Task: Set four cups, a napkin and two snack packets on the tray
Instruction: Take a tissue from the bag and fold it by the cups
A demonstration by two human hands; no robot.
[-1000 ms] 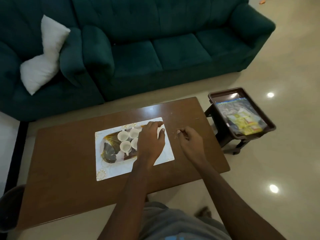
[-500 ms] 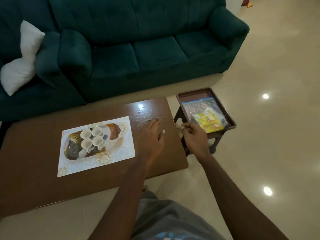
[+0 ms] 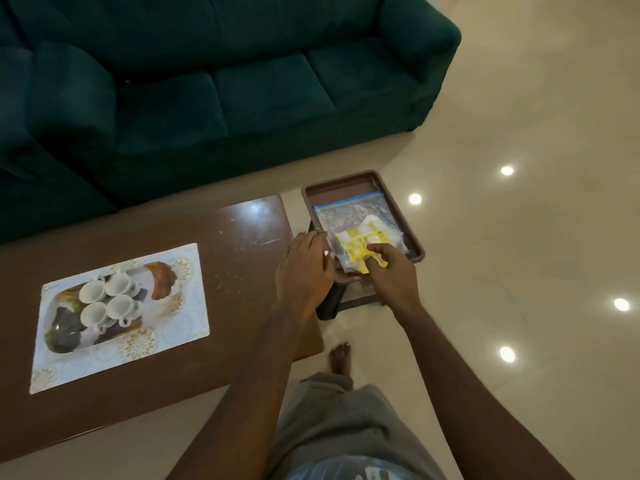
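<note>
Living room: green sofa [image 3: 242, 81] along the back, pale tiled floor [image 3: 519, 98] with lamp reflections, brown desk [image 3: 242, 271] in front.

Desk, left end: white mat [image 3: 180, 327] lying flat, with a patterned tray [image 3: 64, 329] on it. Four white cups [image 3: 105, 297] stand upright on this tray in a tight two-by-two block. Judgement: they are packed close to leave the tray's right part free for the remaining items. The cup step looks complete. No napkin identifiable anywhere.

Off the desk's right edge: a brown tray [image 3: 343, 180] on a low stool [image 3: 327, 304], just beside the desk. It appears to serve as a holding place for supplies. In it lies a clear zip bag [image 3: 349, 213], and on the bag's near part a yellow packet [image 3: 351, 242]. A paler wrapper seems to lie beside the packet; not certain.

Left hand [image 3: 304, 268]: above the gap between the desk's right edge and the brown tray's near left corner, fingers reaching onto the bag's edge. It is probably steadying the bag so it does not drag. The back of the hand hides the thumb, so I cannot tell whether it grips anything.

Right hand [image 3: 391, 275]: fingers curled, pinching the near end of the yellow packet. Judgement: snack pick-up in progress, packet not yet lifted clear. It must then cross to the desk's left end.
</note>
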